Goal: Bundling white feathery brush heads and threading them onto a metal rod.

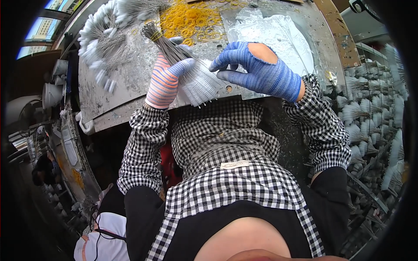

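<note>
A bundle of thin wire brushes (202, 81) with twisted grey stems and white bristles lies slantwise in my left hand (165, 80), which wears a pink-and-blue striped glove. The fingers wrap round the stems, the thumb across the top. A yellow rubber band (155, 37) circles the stems' far end, and the bristles point toward me over the table's front edge. Just right of the bristles hovers my right hand (265, 71) in a blue knitted glove with a hole over its back. Its fingers are bent and apart from the thumb, with nothing visible between them.
Loose yellow rubber bands (191, 21) spread over the back of the grey, paint-spotted table (115, 104). More white brushes (102, 37) are heaped at the back left. A clear plastic bag (278, 41) lies at the right. Stacked brush bundles (365, 111) fill the right side.
</note>
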A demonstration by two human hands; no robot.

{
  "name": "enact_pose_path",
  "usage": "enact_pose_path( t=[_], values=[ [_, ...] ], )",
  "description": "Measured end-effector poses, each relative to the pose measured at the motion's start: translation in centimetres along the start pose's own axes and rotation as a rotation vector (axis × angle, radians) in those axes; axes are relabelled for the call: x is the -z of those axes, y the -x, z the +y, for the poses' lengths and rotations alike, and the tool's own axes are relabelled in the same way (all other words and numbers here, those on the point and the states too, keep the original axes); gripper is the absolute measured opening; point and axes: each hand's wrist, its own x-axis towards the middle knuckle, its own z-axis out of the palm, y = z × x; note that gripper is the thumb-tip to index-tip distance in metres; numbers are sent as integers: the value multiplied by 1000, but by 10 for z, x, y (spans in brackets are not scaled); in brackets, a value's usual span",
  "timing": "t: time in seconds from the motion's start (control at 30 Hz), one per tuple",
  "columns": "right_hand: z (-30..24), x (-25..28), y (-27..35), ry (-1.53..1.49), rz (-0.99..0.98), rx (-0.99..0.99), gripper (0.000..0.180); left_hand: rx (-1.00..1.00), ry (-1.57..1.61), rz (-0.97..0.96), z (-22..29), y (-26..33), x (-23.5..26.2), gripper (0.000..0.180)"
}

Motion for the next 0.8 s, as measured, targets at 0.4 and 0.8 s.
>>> enact_pose_path(
  t=[0.4,0.8],
  values=[
    [30,-2,7,104,-34,-515,36,-73,-51,-157,0,-53,-47,44],
    [65,34,57,258,130,-450,39,-305,-312,-293,-9,-95,-132,37]
  ],
)
